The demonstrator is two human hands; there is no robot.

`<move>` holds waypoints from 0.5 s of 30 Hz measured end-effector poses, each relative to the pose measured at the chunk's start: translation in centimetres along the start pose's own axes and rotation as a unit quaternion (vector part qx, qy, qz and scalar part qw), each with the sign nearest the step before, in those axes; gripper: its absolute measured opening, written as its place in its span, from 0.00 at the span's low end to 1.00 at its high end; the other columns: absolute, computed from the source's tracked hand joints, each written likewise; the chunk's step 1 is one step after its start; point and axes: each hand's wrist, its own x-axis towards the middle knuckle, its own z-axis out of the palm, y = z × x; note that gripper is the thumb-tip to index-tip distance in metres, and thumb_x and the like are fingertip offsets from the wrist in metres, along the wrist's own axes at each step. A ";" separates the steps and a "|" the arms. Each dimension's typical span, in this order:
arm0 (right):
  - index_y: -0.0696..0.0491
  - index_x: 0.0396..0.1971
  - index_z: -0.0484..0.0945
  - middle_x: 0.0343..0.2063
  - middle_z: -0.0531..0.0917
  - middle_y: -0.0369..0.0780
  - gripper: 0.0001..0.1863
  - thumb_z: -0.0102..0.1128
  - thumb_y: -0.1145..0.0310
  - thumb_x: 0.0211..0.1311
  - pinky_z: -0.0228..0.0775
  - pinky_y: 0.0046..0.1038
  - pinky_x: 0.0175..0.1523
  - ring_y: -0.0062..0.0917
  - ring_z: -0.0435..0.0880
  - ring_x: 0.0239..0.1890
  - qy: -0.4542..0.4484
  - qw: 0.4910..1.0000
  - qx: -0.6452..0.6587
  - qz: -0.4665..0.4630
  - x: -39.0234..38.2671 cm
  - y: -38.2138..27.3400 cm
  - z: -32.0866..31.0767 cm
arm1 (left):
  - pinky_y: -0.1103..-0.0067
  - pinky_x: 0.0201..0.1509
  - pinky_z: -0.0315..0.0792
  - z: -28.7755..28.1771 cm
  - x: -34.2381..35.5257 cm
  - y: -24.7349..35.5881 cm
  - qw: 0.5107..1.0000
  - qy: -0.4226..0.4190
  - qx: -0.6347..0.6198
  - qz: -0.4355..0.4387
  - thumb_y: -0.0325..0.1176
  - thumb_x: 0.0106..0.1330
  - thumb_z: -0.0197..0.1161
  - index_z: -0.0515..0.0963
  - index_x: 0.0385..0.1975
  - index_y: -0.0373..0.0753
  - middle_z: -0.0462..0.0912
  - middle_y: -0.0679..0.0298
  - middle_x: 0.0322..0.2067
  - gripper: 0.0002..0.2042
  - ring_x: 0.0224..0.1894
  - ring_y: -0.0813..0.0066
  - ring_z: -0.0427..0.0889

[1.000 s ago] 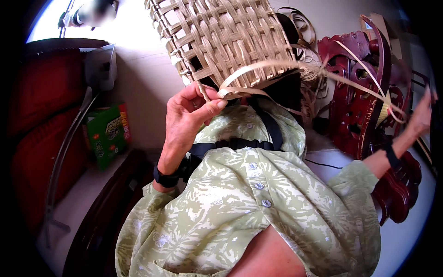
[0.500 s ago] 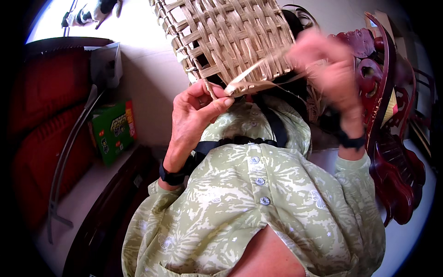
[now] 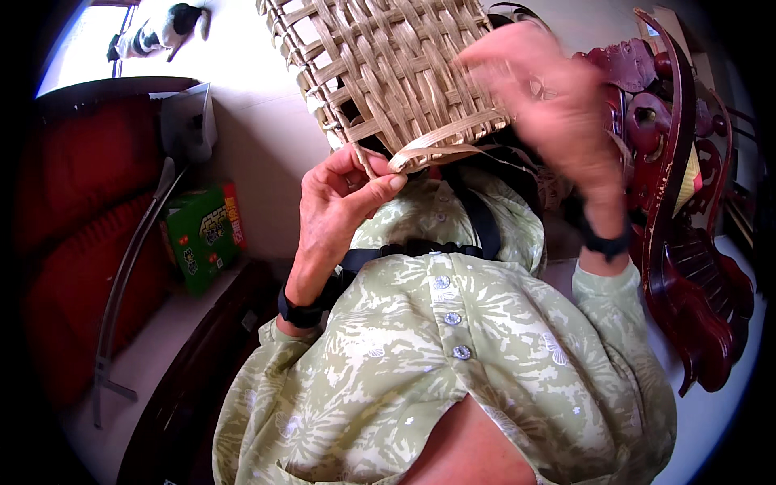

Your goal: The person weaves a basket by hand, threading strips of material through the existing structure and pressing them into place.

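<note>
Two hands at work: left hand (image 3: 327, 198) pinching pale strip (image 3: 440, 152) at near left corner of woven basket (image 3: 396, 69). Right hand (image 3: 550, 93), flung far right second ago, now back by basket's right edge; blurred, can't tell whether fingers grip. Strip, earlier stretched rightward, now curves along near edge; pull seemingly done, weaving in hand there. Basket just beyond left hand, right hand alongside.
</note>
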 end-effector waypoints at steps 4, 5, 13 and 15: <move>0.52 0.25 0.78 0.26 0.77 0.36 0.09 0.63 0.63 0.60 0.65 0.31 0.46 0.27 0.77 0.35 -0.129 0.988 -0.044 -0.067 -1.0 -2.1 3.9 | 0.89 0.31 0.67 0.1 0.1 -0.3 1.000 -0.002 0.003 0.016 0.23 0.60 0.69 0.78 0.32 0.36 0.78 0.74 0.26 0.05 0.28 0.89 0.74; 0.52 0.24 0.76 0.25 0.76 0.36 0.11 0.64 0.63 0.60 0.64 0.31 0.47 0.27 0.77 0.35 -0.147 0.986 -0.041 -0.061 -1.1 -2.5 3.8 | 0.89 0.32 0.68 0.0 0.1 -0.4 1.000 -0.004 0.001 0.017 0.23 0.60 0.69 0.78 0.32 0.36 0.78 0.74 0.27 0.05 0.28 0.89 0.74; 0.56 0.41 0.82 0.32 0.83 0.41 0.14 0.46 0.74 0.67 0.72 0.24 0.50 0.27 0.81 0.37 0.153 0.970 -0.044 0.181 -3.8 5.2 -14.0 | 0.89 0.32 0.69 -0.2 -0.1 -0.1 1.000 -0.007 0.000 0.012 0.23 0.60 0.69 0.79 0.31 0.36 0.79 0.73 0.27 0.05 0.29 0.88 0.75; 0.54 0.52 0.80 0.43 0.85 0.43 0.16 0.53 0.68 0.68 0.71 0.26 0.58 0.28 0.82 0.45 0.482 0.844 0.029 0.234 -13.2 13.7 -32.6 | 0.89 0.32 0.68 -0.5 0.1 -0.1 1.000 -0.014 -0.002 0.014 0.23 0.60 0.69 0.79 0.31 0.37 0.79 0.73 0.26 0.05 0.28 0.88 0.74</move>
